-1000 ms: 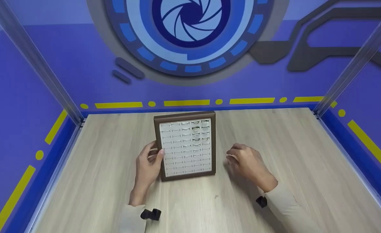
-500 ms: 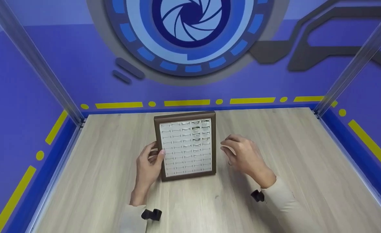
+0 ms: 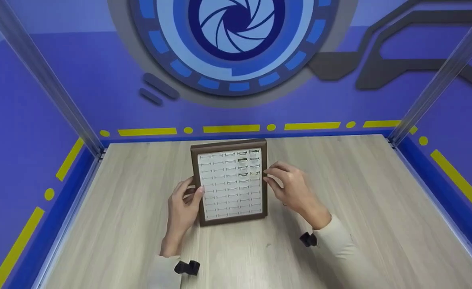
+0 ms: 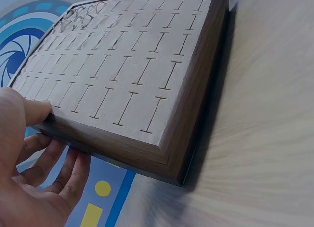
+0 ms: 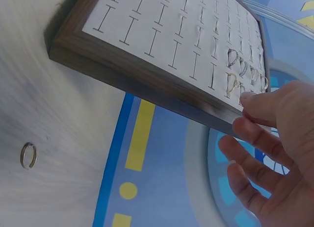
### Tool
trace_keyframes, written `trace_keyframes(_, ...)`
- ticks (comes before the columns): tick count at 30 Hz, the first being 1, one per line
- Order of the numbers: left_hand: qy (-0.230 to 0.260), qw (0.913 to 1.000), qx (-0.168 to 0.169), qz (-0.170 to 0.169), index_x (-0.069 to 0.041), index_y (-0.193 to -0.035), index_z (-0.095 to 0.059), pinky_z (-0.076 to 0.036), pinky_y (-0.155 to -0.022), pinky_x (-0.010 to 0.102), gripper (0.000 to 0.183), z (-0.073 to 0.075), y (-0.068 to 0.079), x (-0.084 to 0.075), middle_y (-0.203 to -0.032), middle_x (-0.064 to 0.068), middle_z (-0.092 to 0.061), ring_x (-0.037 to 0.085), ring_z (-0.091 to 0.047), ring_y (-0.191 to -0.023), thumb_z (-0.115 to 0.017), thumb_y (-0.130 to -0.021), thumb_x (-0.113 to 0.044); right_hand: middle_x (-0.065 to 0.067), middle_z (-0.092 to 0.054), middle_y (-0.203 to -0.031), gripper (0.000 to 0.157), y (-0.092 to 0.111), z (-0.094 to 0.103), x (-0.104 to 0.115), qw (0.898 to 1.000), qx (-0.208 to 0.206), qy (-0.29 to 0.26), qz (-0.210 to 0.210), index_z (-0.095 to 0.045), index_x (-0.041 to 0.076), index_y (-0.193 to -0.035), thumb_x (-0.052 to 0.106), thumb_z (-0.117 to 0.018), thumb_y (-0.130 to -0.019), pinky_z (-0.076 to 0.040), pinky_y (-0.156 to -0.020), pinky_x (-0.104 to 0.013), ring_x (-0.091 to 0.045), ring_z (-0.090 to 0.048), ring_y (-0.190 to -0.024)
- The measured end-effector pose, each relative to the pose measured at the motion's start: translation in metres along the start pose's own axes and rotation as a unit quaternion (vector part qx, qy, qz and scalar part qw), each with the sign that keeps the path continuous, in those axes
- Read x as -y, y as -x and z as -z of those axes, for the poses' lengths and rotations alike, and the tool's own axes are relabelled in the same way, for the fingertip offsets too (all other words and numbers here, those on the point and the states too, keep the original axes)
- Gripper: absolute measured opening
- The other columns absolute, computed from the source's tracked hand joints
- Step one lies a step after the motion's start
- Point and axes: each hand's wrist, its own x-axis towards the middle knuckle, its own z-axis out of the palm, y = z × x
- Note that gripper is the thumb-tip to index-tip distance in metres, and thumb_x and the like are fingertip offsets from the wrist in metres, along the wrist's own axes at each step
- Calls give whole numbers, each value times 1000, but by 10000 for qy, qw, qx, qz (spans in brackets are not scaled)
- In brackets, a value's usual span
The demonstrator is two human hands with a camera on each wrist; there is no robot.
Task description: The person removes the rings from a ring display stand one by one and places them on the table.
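Observation:
A ring display tray (image 3: 232, 196) with a brown wood-look frame and a white slotted pad stands tilted on the table. My left hand (image 3: 183, 208) grips its left edge, thumb (image 4: 37, 112) on the front rim and fingers (image 4: 46, 163) behind. Several rings (image 5: 233, 58) sit in slots at the tray's upper right. My right hand (image 3: 294, 188) is at the right edge, with thumb (image 5: 257, 104) and index fingertips right at the rim beside the rings. Its fingers are loosely bent and apart, with nothing visible between them. A loose silver ring (image 5: 28, 155) lies on the table, near the right hand.
The light wooden table (image 3: 131, 224) is bounded by a blue-purple back wall (image 3: 79, 80) and side walls with yellow markings. Metal posts (image 3: 59, 88) stand at the back corners. Dark wrist devices (image 3: 187, 267) sit at both sleeves.
My right hand has moved left and up from beside the loose ring to the tray's right edge, its thumb and index finger spreading. The left hand and tray have stayed in place.

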Motion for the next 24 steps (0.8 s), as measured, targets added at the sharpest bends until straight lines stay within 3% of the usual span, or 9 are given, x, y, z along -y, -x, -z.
trace_keyframes(13, -45, 10000, 2, 61, -5, -145, -64, -63, -97, 42, 44, 1, 0, 0, -127, 11, -69, 27, -72, -109, -73, -104, -20, -8, -70, -94, 13, -7, -18, 3, 9984, -109, -557, 65, -80, 3, -100, 0, -85, -89, -63, -71, -31, -20, -72, -82)
trace_keyframes(24, -106, 9999, -31, 39, -5, -145, -64, -63, -97, 40, 44, 0, -1, -1, -126, 12, -69, 27, -73, -109, -73, -104, -19, -7, -68, -93, 11, -10, -22, 4, 9986, -96, -517, 29, -81, 2, -99, -4, -84, -89, -63, -71, -31, -20, -71, -83)
